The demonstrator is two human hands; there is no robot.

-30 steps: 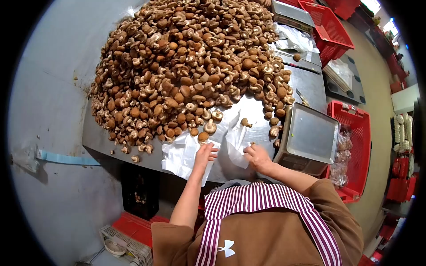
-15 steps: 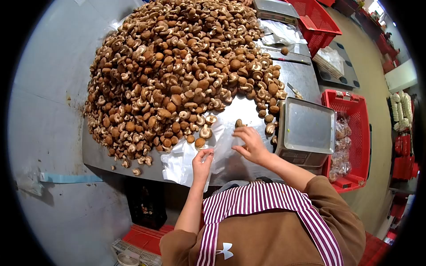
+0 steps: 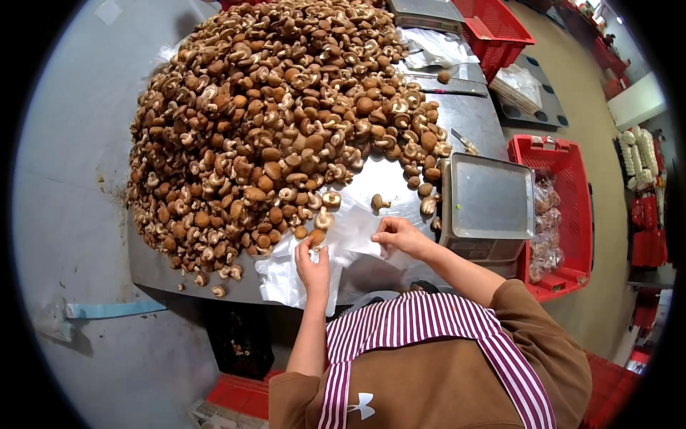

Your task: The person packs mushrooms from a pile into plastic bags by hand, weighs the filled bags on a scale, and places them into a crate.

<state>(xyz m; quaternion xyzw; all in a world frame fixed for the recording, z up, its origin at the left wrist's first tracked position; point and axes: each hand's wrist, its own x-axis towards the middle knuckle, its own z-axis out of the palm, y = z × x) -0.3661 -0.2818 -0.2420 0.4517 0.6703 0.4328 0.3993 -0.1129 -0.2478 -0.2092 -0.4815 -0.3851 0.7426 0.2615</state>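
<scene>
Right hand: drawn back toward my near tabletop edge since the earlier frame, my fingertips on the right (image 3: 400,236) now pinching clear plastic (image 3: 350,232).
Mushroom pile (image 3: 250,129): I see it heaped across the tabletop's (image 3: 475,118) far left.
Metal scale (image 3: 493,196): near the right edge.
White plastic (image 3: 277,275): at the near edge, around my left hand (image 3: 313,270).
Left fingers: curled beside a mushroom (image 3: 316,237); I can't tell their grip.
</scene>
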